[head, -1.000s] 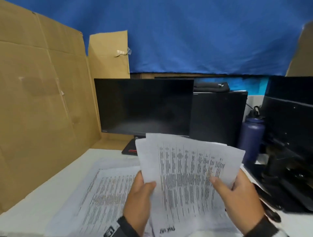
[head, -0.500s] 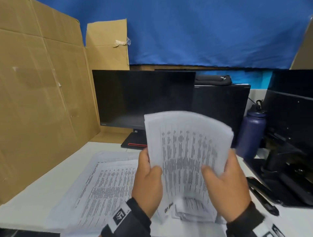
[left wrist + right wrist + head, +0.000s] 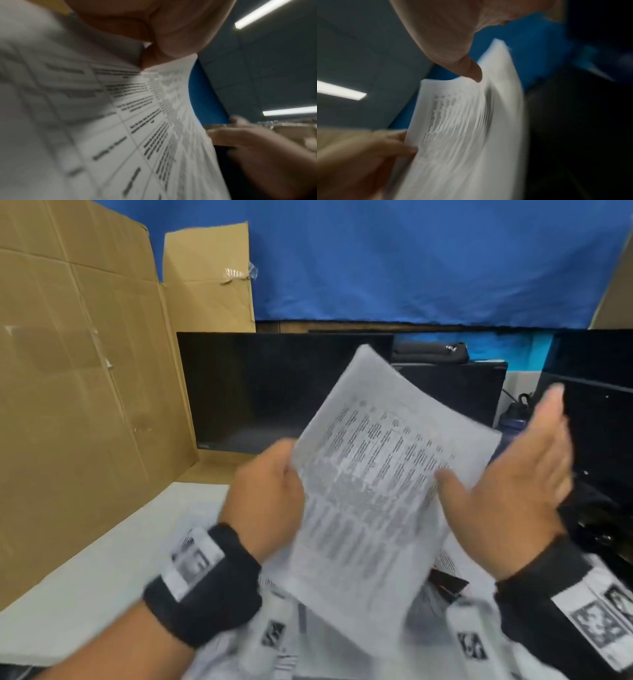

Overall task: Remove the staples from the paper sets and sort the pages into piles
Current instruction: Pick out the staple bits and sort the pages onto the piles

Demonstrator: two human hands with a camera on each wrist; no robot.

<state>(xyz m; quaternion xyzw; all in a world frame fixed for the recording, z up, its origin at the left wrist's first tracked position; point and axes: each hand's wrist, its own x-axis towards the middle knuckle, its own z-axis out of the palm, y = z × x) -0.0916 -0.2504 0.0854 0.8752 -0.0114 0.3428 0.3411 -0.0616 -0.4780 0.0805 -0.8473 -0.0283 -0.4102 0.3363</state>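
The left hand (image 3: 270, 501) is gripping the paper set (image 3: 373, 494) along its left edge, thumb in front and fingers curled behind, holding it up in the air, tilted, with its top corner leaning away from the person. The right hand (image 3: 513, 484) is standing wide open just to the right of the sheets, fingers straight and spread, holding nothing; its thumb (image 3: 452, 484) is lying right at the paper's right edge, though the blur is making it hard to say whether it is touching. Below both hands, more printed pages (image 3: 205, 542) are lying flat on the white table (image 3: 85, 594). Beyond the hands a dark monitor (image 3: 260, 392) is standing, and past the right hand a purple bottle (image 3: 513, 419) is peeking out.
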